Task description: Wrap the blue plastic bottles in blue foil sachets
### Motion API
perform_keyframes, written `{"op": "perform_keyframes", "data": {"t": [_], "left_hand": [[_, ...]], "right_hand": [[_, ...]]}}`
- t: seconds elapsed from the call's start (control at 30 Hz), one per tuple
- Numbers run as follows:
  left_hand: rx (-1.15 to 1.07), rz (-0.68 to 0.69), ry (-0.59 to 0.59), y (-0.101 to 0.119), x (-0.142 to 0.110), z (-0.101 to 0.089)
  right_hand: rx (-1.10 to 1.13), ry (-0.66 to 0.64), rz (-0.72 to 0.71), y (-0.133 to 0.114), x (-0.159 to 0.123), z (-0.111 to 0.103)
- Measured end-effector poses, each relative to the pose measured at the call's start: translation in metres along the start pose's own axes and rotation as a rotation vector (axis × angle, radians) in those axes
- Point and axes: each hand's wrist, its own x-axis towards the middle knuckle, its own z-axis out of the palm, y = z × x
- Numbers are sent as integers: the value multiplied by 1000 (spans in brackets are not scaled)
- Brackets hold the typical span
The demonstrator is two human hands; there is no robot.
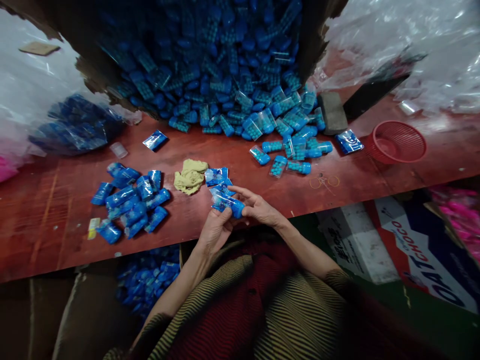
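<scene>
Close to the table's front edge, my left hand and my right hand both grip a small blue-capped bottle. A clear and blue printed plastic sleeve is around it; how far the sleeve covers it is hard to make out. My left thumb presses on the near side, while the right fingers close around the capped end. Just beyond my fingers lie flat blue printed sleeves. Beside them is a crumpled yellow-green cloth. Several sleeved bottles form a pile to the left.
A torn cardboard box spills blue-capped bottles of small balls onto the red table. Farther right are a grey block, a sleeve stack and a red basket. More blue sleeved bottles lie below the table.
</scene>
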Motion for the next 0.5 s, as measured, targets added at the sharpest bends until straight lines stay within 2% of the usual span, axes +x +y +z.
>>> {"op": "perform_keyframes", "data": {"t": [0.2,0.4,0.5], "left_hand": [[-45,-5,54,-4,4,1],[-57,-43,49,-1,4,-4],[-42,-16,47,-2,2,-2]], "right_hand": [[28,123,-53,8,-1,9],[84,-59,33,-2,-1,-1],[69,-47,30,0,0,-1]]}}
